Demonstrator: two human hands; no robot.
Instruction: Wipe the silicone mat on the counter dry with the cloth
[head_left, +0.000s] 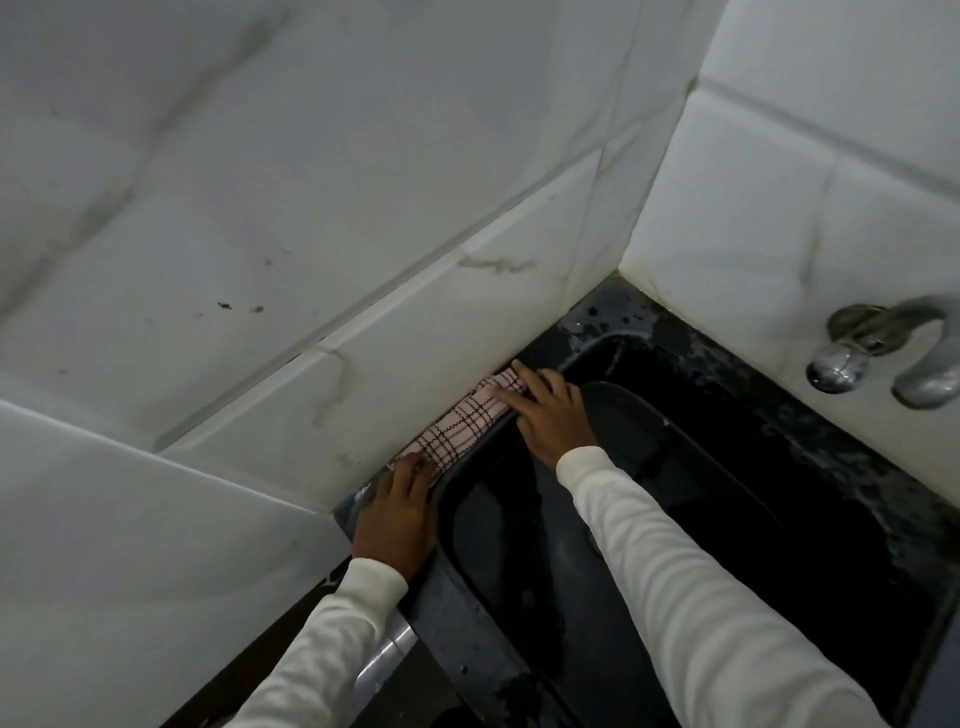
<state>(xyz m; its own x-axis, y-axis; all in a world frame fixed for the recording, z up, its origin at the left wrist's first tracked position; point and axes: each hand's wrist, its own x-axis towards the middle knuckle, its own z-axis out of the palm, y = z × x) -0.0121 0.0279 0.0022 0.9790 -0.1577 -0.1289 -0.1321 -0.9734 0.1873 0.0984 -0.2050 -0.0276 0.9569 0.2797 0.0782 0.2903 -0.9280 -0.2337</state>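
Both arms reaching forward. Left hand (397, 512) flat, fingers pressing cloth (462, 428) end. Right hand (548, 413) spread, pressing other end.

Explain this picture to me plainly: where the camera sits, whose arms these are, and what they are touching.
There is no machine here. A person wears one wide-angle camera on the head, so you look forward and down along their own arms in white long sleeves. Below is a dark sink basin set in a dark wet counter, in a corner of white tiled wall. A chrome tap juts from the wall at right. A rolled white cloth with dark red check lines lies along the ledge between wall and sink. The left hand rests on its near end; the right hand presses its far end with straight fingers. I cannot make out a silicone mat for certain.
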